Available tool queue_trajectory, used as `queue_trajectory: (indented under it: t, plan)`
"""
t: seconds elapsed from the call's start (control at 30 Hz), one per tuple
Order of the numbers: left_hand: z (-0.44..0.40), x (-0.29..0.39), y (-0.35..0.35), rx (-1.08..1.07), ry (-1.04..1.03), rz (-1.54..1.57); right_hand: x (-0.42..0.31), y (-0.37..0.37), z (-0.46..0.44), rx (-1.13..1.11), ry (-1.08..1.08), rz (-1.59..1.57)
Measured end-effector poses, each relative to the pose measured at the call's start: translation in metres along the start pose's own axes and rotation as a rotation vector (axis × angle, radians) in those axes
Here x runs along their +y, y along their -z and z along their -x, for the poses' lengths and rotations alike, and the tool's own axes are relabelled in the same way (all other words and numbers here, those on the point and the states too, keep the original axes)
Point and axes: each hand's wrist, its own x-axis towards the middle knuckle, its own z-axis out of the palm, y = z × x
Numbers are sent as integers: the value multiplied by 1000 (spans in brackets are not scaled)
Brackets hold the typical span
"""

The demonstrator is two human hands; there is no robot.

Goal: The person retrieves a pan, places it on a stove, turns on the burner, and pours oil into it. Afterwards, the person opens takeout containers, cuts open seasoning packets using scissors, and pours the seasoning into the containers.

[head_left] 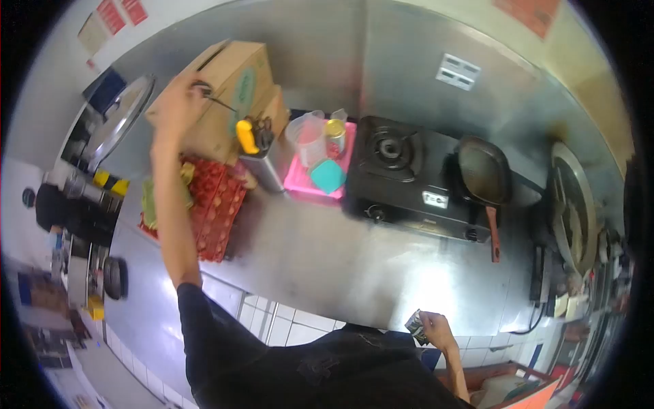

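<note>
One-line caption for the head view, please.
Left hand holding a dark tool before a cardboard box, right hand with a small packet by a metal counter.

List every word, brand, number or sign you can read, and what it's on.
None is legible. Too small or blurred:
White label on the stove
Green oval mark on the cardboard box
White wall sticker
Red sheets, upper left
Markings on the small item in the right hand

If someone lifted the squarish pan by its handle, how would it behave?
The squarish pan looks rigid and probably feels front-heavy, since its broad body extends from one slim handle. Its squarish outline suggests it would slide rather than roll.
</note>
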Motion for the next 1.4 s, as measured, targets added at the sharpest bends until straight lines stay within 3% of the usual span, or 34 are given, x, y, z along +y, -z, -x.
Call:
queue_trajectory:
  t: [0.03, 0.07, 0.13, 0.17, 0.2, 0.23, 0.3, 0.33, 0.4, 0.43, 0.5, 0.53, 0.6, 0.63, 0.7, 0.77, 0.83, 0.9, 0.97, 1.03, 1.1, 1.17, 1.23, 1.27, 1.4]
  plan:
    - [-1, -8, 14, 110, 26, 63, -6, 5, 5, 41, -26, -15]
    - [-5, 14, 45, 55, 88, 37, -27, 20, 8, -23, -19, -108]
    - [23, 22, 65, 265, 222, 463, -55, 39, 17, -124, -1, -419]
    - [40, 19, 63, 356, 323, 449, -61, 48, 21, -134, 42, -636]
    - [65, -6, 61, 294, 306, 225, -51, 53, 19, -209, 67, -785]
    - [71, 11, 45, 332, 272, 266, -14, 39, 5, -81, 327, -704]
    - [88, 122, 18, 280, 291, 674, 19, 34, -3, 369, 165, 105]
    - [106, 182, 11, 167, 324, 899, 36, 30, 8, 459, 83, 68]
    - [159, 285, 13, -194, 476, 1303, 59, 36, 13, 456, 265, -66]
    - [185, 328, 16, -403, 589, 1445, 68, 44, 22, 490, 256, -65]
    - [243, 400, 22, -812, 806, 1664, 87, 51, 61, 314, 146, -571]
    - [263, 433, 17, -994, 880, 1785, 119, 45, 63, 473, 122, -233]
    - [311, 495, -14, -1121, 796, 2299, 159, 38, 92, 557, 18, -139]
    - [313, 528, -7, -1117, 770, 2316, 178, 40, 107, 615, -83, -46]
    - [322, 597, 7, -1225, 525, 2122, 207, 53, 143, 718, 40, -204]
    - [336, 661, 13, -1238, 407, 2099, 225, 72, 195, 536, -44, -743]
    - [357, 726, 18, -1219, 336, 2063, 298, 62, 222, 607, -44, -618]
    - [377, 785, 21, -1383, 274, 2111, 353, 52, 247, 789, -368, -251]
    - [403, 846, 22, -1568, 292, 2232, 391, 54, 288, 850, -386, -282]
    - [430, 908, 28, -1592, 264, 2207, 421, 61, 328, 903, -429, -310]
    - [441, 968, 28, -1688, 7, 1901, 445, 68, 363, 1017, -557, -401]
    - [444, 1026, 48, -1704, -67, 1854, 470, 75, 388, 1014, -562, -426]
    - [436, 1077, 68, -1815, -113, 1774, 490, 86, 409, 1201, -606, -465]
    - [435, 1101, 71, -1841, -108, 1755, 497, 95, 421, 1193, -625, -482]
    - [443, 1193, 76, -2021, -240, 1754, 538, 129, 454, 1286, -486, -821]
